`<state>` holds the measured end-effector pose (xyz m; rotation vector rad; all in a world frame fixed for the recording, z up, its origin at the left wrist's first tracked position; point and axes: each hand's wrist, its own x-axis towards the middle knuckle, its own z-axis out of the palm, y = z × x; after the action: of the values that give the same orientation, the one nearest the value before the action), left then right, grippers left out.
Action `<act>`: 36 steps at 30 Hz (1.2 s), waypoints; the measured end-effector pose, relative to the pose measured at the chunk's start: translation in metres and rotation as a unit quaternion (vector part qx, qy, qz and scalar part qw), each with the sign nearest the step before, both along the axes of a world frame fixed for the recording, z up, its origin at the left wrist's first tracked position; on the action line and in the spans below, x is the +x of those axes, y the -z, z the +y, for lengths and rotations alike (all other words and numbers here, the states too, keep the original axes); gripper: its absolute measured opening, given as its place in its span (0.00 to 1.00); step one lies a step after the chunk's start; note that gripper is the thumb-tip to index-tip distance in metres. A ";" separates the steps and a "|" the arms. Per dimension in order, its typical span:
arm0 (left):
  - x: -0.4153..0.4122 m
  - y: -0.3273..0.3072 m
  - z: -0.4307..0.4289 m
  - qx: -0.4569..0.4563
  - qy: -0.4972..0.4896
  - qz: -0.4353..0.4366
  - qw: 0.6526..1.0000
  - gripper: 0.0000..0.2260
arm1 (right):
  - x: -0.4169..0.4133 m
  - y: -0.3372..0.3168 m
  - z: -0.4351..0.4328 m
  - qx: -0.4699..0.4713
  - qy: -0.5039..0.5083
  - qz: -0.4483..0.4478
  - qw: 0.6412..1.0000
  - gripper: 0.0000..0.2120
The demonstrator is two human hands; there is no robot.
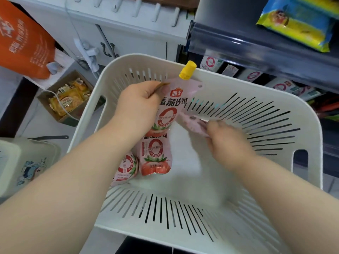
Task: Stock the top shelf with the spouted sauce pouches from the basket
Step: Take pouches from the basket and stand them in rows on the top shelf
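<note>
A white slotted basket (pixel 238 85) fills the middle of the view. My left hand (pixel 139 105) grips a pink tomato-sauce pouch (pixel 170 110) with a yellow spout cap, held upright over the basket's far side. My right hand (pixel 227 138) pinches a second, blurred pink pouch (pixel 192 123) inside the basket. Two more pouches lie on the basket floor: one (pixel 156 156) face up, another (pixel 126 167) partly under my left forearm. The dark shelf (pixel 238 44) juts out at upper right.
A yellow-blue snack pack (pixel 297 21) lies on the shelf at top right. Boxed goods (pixel 282 85) line the lower shelf. A cardboard box of snacks (pixel 69 99) sits on the floor at left, below an orange bag (pixel 23 39). A white cabinet (pixel 128 33) stands behind.
</note>
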<state>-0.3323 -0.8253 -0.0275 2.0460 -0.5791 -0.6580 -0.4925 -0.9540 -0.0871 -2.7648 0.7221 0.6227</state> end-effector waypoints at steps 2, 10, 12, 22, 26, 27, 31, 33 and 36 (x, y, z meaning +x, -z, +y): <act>0.000 0.000 0.000 0.005 0.004 0.010 1.000 0.09 | -0.006 0.003 0.008 0.021 -0.060 0.083 0.995 0.23; -0.001 0.010 0.001 0.050 0.001 0.005 0.999 0.10 | -0.007 0.045 0.006 0.030 -0.095 -0.006 0.995 0.36; -0.002 0.015 0.002 0.062 0.000 0.017 0.998 0.11 | -0.010 0.064 0.007 0.020 -0.126 0.030 0.991 0.35; -0.013 0.042 0.000 0.090 -0.081 0.181 0.976 0.12 | -0.024 0.090 0.014 0.006 -0.091 -0.064 0.994 0.28; -0.009 0.052 0.006 0.121 -0.127 0.201 0.964 0.14 | -0.014 0.076 0.002 0.126 0.077 -0.071 0.986 0.28; -0.007 0.053 0.008 0.123 -0.148 0.217 0.957 0.13 | -0.008 0.073 0.002 0.136 0.132 -0.077 0.979 0.30; -0.003 0.055 0.014 0.112 -0.218 0.339 0.908 0.12 | 0.016 0.070 0.007 0.215 0.297 -0.036 0.930 0.40; -0.005 0.058 0.013 0.118 -0.212 0.367 0.898 0.13 | 0.022 0.070 0.005 0.268 0.336 0.016 0.903 0.37; -0.010 0.063 0.009 0.104 -0.200 0.363 0.904 0.11 | 0.021 0.061 -0.004 0.332 0.382 -0.009 0.862 0.16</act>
<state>-0.3425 -0.8160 -0.0907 1.8333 0.3507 -1.1739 -0.4713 -0.9584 -0.1485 -1.6596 1.2144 0.5214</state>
